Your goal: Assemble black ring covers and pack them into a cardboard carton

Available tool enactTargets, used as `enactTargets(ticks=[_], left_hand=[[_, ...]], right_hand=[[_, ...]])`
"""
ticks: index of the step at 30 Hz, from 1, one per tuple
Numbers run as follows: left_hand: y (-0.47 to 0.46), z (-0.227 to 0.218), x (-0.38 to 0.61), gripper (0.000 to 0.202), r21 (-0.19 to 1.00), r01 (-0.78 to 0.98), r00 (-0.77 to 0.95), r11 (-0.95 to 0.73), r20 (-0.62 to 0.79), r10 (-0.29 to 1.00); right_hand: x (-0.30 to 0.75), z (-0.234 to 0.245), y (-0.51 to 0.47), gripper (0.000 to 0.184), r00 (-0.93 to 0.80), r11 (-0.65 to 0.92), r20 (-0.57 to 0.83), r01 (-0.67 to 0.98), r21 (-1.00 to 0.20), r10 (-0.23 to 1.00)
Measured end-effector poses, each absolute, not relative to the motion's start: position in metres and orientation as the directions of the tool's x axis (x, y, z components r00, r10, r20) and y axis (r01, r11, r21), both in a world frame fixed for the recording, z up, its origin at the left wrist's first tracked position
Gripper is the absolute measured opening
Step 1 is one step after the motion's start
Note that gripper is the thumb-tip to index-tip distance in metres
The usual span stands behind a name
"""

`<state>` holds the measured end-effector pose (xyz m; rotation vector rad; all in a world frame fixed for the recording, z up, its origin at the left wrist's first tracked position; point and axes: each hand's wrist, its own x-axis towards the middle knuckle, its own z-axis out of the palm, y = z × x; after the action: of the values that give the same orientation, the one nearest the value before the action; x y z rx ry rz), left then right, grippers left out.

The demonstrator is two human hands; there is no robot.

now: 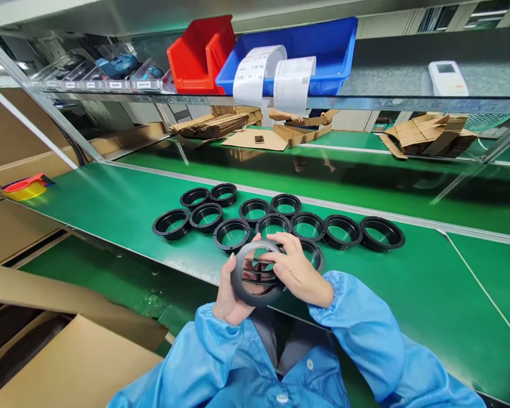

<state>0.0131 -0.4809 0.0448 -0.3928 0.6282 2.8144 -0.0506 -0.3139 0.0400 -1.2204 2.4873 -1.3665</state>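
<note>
I hold a black round grille with slats [256, 298] upright in front of my chest, above the front edge of the green bench [429, 294]. My left hand [228, 297] grips its left rim from behind. My right hand [297, 272] pinches its upper right rim, fingers pressed on the slats. Just beyond my hands, several black plastic rings [306, 225] lie in loose rows on the bench. One ring [315, 253] is partly hidden behind my right hand.
A red bin [199, 54] and a blue bin [327, 48] with paper labels stand on the shelf above. A white remote-like device [447, 78] lies to their right. Cardboard boxes [68, 362] sit at lower left, flattened cardboard [429, 133] behind. A roll of tape [25, 187] lies far left.
</note>
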Motion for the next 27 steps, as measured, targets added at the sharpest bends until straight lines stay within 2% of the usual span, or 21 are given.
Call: enactTargets(ticks=[6,13,17,20,22,24,25,27], left_hand=[[-0.479,0.049,0.005,0.071,0.332,-0.35,-0.903,-0.876,-0.368,0.222],[-0.476,0.049,-0.004,0.061,0.278,-0.368,-0.879,-0.887,-0.416,0.234],[-0.472,0.048,-0.01,0.056,0.274,-0.387,-0.862,-0.88,-0.445,0.241],[-0.469,0.05,-0.013,0.051,0.277,-0.377,-0.844,-0.884,-0.495,0.205],[-0.469,0.053,-0.015,0.046,0.281,-0.342,-0.823,-0.897,-0.55,0.141],[-0.468,0.057,-0.014,0.041,0.291,-0.333,-0.788,-0.897,-0.608,0.095],[-0.468,0.059,-0.013,0.04,0.295,-0.349,-0.771,-0.89,-0.63,0.093],[-0.466,0.063,-0.011,0.04,0.307,-0.392,-0.747,-0.867,-0.656,0.106]], right_hand=[[-0.061,0.036,-0.303,0.053,-0.79,0.207,0.294,-0.462,-0.862,-0.538],[-0.066,0.021,-0.297,0.047,-0.849,0.173,0.232,-0.348,-0.921,-0.475],[-0.066,0.017,-0.293,0.048,-0.849,0.201,0.231,-0.36,-0.911,-0.475],[-0.061,0.014,-0.294,0.056,-0.797,0.291,0.322,-0.513,-0.807,-0.511],[-0.055,0.012,-0.297,0.065,-0.663,0.329,0.426,-0.708,-0.625,-0.616],[-0.049,0.012,-0.299,0.074,-0.53,0.33,0.466,-0.832,-0.445,-0.708],[-0.047,0.013,-0.3,0.077,-0.504,0.334,0.46,-0.852,-0.403,-0.731],[-0.044,0.018,-0.3,0.088,-0.526,0.363,0.425,-0.838,-0.407,-0.737]])
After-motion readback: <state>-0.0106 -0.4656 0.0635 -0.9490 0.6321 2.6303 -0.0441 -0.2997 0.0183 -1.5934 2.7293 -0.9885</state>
